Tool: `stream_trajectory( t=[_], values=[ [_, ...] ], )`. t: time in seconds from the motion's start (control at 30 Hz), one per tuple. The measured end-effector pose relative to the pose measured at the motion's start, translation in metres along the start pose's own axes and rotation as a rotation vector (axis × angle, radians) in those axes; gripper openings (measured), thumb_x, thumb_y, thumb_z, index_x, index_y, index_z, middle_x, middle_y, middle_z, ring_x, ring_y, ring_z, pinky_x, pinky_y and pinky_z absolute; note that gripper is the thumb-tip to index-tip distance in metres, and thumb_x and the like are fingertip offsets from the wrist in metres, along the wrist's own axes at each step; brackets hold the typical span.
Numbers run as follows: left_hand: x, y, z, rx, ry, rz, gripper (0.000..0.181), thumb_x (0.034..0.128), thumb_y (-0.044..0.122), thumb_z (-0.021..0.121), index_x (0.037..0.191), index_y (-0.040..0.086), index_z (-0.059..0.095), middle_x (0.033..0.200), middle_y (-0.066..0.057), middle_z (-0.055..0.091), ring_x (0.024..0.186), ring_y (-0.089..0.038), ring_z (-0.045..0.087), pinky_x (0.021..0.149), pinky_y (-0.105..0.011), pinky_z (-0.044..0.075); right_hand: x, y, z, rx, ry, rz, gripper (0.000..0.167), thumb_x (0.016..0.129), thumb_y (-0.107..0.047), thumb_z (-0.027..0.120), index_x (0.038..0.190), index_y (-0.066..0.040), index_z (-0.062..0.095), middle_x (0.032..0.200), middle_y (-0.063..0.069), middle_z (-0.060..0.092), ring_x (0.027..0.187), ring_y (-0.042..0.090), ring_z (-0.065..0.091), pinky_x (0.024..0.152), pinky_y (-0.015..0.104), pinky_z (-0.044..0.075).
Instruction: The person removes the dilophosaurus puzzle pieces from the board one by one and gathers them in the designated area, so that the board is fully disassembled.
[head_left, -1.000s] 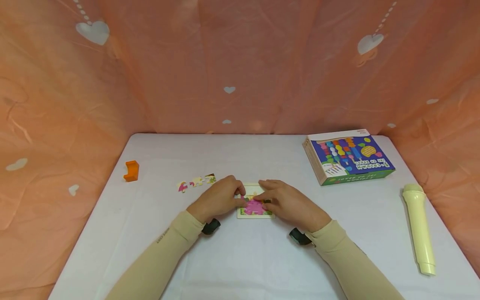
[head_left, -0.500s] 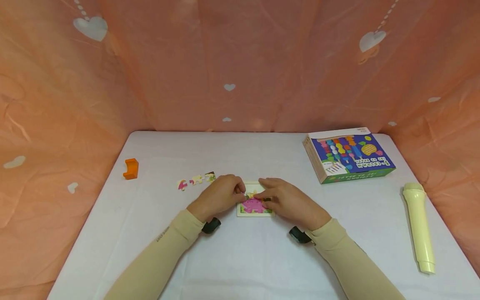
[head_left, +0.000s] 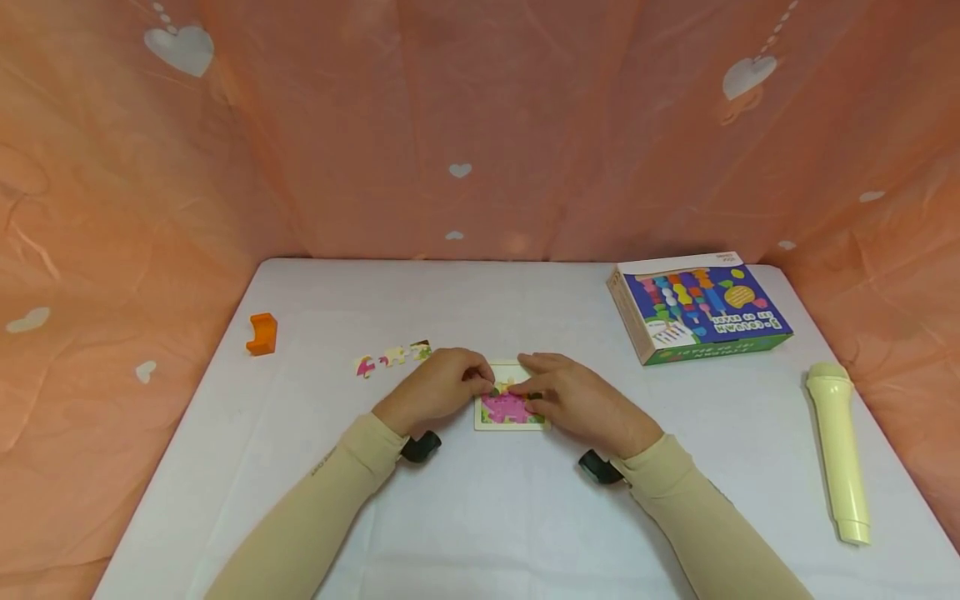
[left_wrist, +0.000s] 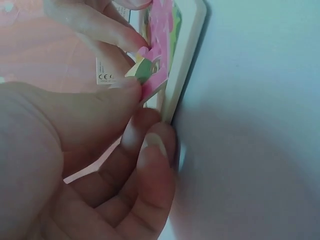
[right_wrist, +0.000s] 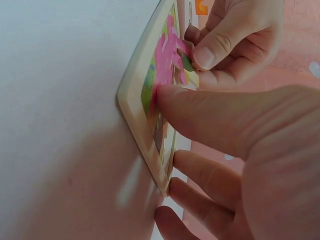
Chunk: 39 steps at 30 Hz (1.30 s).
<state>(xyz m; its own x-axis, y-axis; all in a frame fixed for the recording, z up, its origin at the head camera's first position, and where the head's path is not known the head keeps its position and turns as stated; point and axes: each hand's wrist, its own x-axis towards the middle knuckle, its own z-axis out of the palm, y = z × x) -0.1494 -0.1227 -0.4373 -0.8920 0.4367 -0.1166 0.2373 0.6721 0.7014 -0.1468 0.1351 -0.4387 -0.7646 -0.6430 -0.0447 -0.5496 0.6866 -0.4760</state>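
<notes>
Thumb and forefinger of my left hand [head_left: 438,383] pinch a green and pink jigsaw piece [left_wrist: 144,70], tilted at the left part of a small jigsaw board [head_left: 512,428]. Several pieces form a pink picture [right_wrist: 165,57] inside the board's pale frame; its upper part shows bare backing. On the board's right side lies my right hand [head_left: 585,408]. Its thumb presses the picture in the right wrist view, while its other fingers extend along the frame and one fingertip reaches near the pinched piece. The hands hide parts of both board sides.
Several loose jigsaw pieces [head_left: 392,357] lie left of the board. An orange block [head_left: 262,334] sits at the far left. A blue toy box [head_left: 697,308] stands at the back right, with a pale yellow tube [head_left: 838,454] near the right edge.
My left fingers have shifted slightly right with the jigsaw piece, over the board's left part. My right hand stays in place on the board. The head view has tilted a little.
</notes>
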Motion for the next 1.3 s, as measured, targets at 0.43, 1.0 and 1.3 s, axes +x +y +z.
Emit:
stream_trajectory(
  t=[0.43, 1.0, 1.3],
  values=[
    [0.0, -0.003, -0.005, -0.042, -0.042, 0.0, 0.009, 0.1067, 0.021, 0.07, 0.1, 0.02, 0.076, 0.093, 0.006, 0.072, 0.09, -0.014, 0.062, 0.091, -0.036, 0.053, -0.001, 0.001, 0.0, -0.004, -0.011, 0.006, 0.032, 0.104, -0.027, 0.074, 0.135, -0.025, 0.077, 0.164, 0.006, 0.054, 0.157, 0.029, 0.046, 0.126, 0.051, 0.042],
    [0.004, 0.0, -0.002, -0.079, -0.074, -0.028, 0.014, 0.0927, 0.017, 0.086, 0.098, 0.016, 0.074, 0.088, 0.003, 0.069, 0.084, -0.012, 0.063, 0.082, -0.029, 0.053, -0.002, -0.003, 0.0, -0.022, 0.006, 0.027, 0.031, 0.102, -0.031, 0.078, 0.131, -0.023, 0.079, 0.162, 0.006, 0.057, 0.155, 0.029, 0.049, 0.124, 0.052, 0.044],
    [0.002, -0.002, -0.002, -0.069, -0.058, -0.045, 0.016, 0.0909, 0.016, 0.088, 0.099, 0.016, 0.074, 0.088, 0.003, 0.069, 0.083, -0.013, 0.063, 0.081, -0.03, 0.052, 0.012, -0.023, 0.01, -0.015, 0.077, 0.129, 0.053, 0.091, -0.042, 0.088, 0.133, -0.013, 0.074, 0.158, 0.012, 0.061, 0.149, 0.036, 0.055, 0.119, 0.056, 0.048]
  ],
)
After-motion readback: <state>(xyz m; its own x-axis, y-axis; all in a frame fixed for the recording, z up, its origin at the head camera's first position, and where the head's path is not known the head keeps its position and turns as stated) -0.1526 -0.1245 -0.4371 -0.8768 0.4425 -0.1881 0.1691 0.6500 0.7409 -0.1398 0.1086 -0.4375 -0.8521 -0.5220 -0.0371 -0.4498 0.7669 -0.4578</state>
